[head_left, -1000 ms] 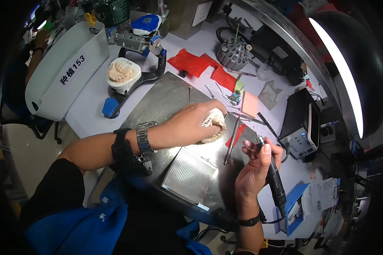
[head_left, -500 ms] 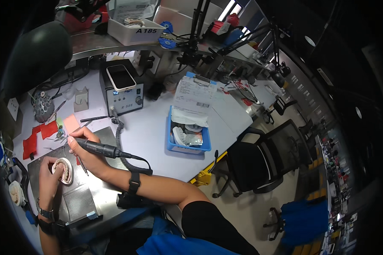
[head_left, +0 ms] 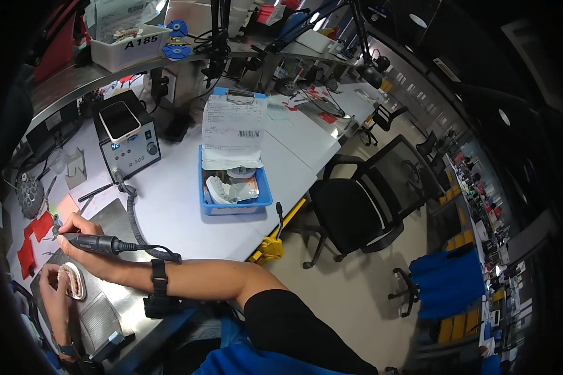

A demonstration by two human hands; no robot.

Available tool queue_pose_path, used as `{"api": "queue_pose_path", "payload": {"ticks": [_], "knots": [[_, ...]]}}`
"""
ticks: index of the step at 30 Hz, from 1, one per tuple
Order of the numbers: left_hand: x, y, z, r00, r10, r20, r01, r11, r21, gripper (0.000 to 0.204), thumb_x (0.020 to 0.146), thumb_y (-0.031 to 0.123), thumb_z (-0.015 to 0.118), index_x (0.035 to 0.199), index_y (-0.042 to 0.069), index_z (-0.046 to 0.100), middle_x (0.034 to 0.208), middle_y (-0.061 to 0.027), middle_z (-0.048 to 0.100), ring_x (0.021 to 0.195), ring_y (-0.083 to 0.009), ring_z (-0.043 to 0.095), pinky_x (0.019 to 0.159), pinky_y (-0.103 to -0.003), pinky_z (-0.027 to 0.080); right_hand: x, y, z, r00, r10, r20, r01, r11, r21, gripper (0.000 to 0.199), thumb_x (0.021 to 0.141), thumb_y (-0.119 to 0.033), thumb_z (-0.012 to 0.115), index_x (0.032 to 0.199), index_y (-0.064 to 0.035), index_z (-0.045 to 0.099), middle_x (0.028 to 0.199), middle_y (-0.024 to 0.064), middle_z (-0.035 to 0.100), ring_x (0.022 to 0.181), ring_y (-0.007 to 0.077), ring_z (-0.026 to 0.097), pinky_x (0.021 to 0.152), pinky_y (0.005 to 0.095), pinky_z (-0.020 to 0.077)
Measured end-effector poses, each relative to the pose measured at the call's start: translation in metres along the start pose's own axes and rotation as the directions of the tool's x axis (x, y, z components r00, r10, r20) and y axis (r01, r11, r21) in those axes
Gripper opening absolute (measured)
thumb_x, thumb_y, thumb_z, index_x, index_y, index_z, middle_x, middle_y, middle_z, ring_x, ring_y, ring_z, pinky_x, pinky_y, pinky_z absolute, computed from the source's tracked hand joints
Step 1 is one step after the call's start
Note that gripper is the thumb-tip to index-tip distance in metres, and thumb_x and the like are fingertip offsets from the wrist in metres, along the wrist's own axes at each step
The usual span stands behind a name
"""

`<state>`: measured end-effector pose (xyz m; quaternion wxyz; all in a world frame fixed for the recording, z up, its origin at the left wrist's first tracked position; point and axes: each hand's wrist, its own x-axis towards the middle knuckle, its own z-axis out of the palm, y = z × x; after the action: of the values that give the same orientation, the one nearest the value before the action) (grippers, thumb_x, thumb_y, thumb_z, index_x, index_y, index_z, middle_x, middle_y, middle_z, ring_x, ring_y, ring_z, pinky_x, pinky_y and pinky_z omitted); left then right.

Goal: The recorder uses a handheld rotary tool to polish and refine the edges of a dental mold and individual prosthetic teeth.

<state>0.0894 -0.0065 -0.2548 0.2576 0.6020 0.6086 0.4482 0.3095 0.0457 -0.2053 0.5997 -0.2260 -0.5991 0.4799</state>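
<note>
At the lower left, my left hand (head_left: 54,297) is closed on a dental cast (head_left: 76,281), pale with a row of teeth, its fingers along the tooth side. Just above and to the right, my right hand (head_left: 84,255) grips a black corded rotary handpiece (head_left: 99,244). The handpiece points left, toward small burs beside the red pieces of material (head_left: 42,226); its tip is too small to make out. Beneath both hands lies a metal plate (head_left: 116,219). A grey mesh panel (head_left: 100,322) sits beside the cast.
The coiled cord (head_left: 131,215) runs to a control box (head_left: 137,150) with a phone (head_left: 119,122) on top. A blue tray (head_left: 234,210) holds casts and a clipboard with paper (head_left: 234,125). A white bin (head_left: 128,53) stands on the shelf. An office chair (head_left: 350,209) is right of the table.
The whole view has swung, so the bench and both hands appear farther left. My right hand and the handpiece are a little closer to the burs. My left hand still holds the cast.
</note>
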Motion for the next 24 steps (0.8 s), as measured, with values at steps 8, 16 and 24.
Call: {"api": "queue_pose_path", "payload": {"ticks": [8,16,24], "knots": [[-0.001,0.005,0.004,0.997,0.051,-0.064,-0.053,0.998,-0.026,0.014,0.094,0.014,0.055,0.093,0.001,0.054,0.082,-0.0033,0.054,0.074,-0.0095,0.050,0.068,-0.024,0.040,-0.001,0.005,-0.001,1.000,0.017,-0.006,-0.016,0.992,0.128,0.019,0.086,-0.016,0.062,0.090,-0.0013,0.051,0.071,0.0042,0.052,0.063,0.0088,0.047,0.056,0.0281,0.0398],[0.007,0.035,0.008,0.999,-0.038,-0.007,0.035,0.961,-0.276,0.024,0.096,0.016,0.055,0.110,-0.003,0.056,0.103,-0.0053,0.057,0.093,-0.0114,0.054,0.086,-0.025,0.041,0.000,0.014,-0.001,0.931,-0.358,0.070,0.364,0.926,-0.101,0.026,0.078,-0.014,0.065,0.091,0.0008,0.049,0.078,0.0139,0.053,0.068,0.0234,0.056,0.061,0.0329,0.0452],[-0.025,0.062,0.006,0.990,-0.130,-0.057,0.084,0.860,-0.503,0.021,0.088,0.005,0.064,0.107,-0.004,0.061,0.091,-0.0070,0.066,0.080,-0.0101,0.063,0.070,-0.023,0.051,-0.023,-0.018,0.019,0.951,-0.179,0.252,0.191,0.981,-0.023,0.024,0.084,-0.004,0.065,0.105,0.0021,0.054,0.088,0.0121,0.058,0.074,0.0183,0.061,0.066,0.0307,0.0502]]}}
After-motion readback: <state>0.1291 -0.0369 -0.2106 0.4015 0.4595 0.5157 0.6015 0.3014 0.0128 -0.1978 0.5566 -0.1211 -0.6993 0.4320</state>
